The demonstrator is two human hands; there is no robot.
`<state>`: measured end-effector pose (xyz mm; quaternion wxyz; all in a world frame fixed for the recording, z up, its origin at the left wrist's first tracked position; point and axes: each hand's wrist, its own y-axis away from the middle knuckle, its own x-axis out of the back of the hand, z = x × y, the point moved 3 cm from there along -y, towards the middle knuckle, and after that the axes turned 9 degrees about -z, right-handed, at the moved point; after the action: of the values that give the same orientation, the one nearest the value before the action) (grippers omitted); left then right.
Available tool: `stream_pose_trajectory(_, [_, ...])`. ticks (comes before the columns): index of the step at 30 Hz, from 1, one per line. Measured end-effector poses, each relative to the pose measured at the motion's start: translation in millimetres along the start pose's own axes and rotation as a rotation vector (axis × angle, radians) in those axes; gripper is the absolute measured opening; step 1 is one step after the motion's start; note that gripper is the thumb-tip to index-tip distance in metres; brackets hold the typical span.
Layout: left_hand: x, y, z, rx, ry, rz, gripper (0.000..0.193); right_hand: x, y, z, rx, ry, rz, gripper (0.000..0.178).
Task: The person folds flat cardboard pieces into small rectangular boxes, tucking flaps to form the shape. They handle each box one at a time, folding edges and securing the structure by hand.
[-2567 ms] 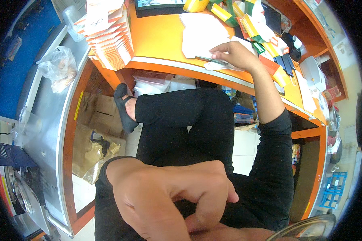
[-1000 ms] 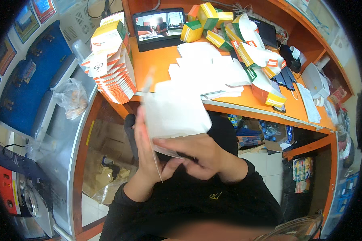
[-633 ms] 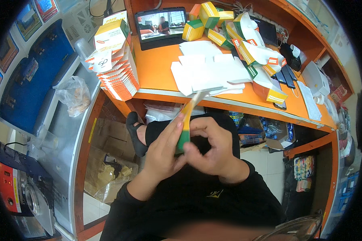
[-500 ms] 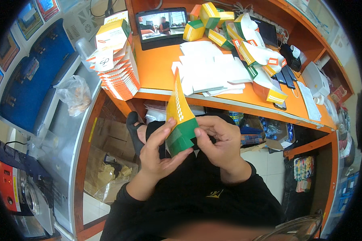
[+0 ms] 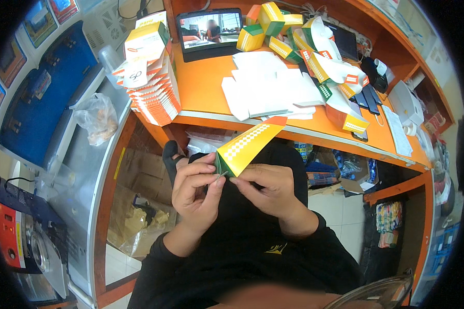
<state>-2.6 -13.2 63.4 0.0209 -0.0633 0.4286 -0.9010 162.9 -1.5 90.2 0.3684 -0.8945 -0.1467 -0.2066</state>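
Note:
A yellow and green carton [image 5: 253,146] with a white checkered strip is held over my lap, in front of the desk. Its long yellow part slants up to the right, with an orange tip by the desk edge. My left hand [image 5: 195,190] pinches the folded green end between thumb and fingers. My right hand [image 5: 269,189] grips the lower edge of the same carton close to the green end, its thumb against the edge. On the desk beyond lies a pile of white flat cartons [image 5: 273,87].
A stack of nested orange and white cartons [image 5: 154,98] stands at the desk's left end. Folded yellow and green boxes [image 5: 269,20] are heaped at the back, beside a tablet [image 5: 210,32]. A metal counter [image 5: 90,206] with a plastic bag [image 5: 95,119] runs along the left.
The carton has turned from nearly upright to slanting right, its yellow side now facing up. Both hands have moved to its green end, the left now pinching the folds.

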Motion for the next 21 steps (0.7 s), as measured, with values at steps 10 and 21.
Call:
stream_pose_trajectory(10, [-4.4, -0.5, 3.6, 0.055, 0.114, -0.132, 0.013, 9.8, 2.7, 4.1, -0.026, -0.205, -0.009, 0.014])
stream_pose_trajectory(21, [-11.7, 9.6, -4.3, 0.008, 0.356, -0.011, 0.038, -3.3, 3.4, 7.6, 0.053, -0.401, -0.177, 0.029])
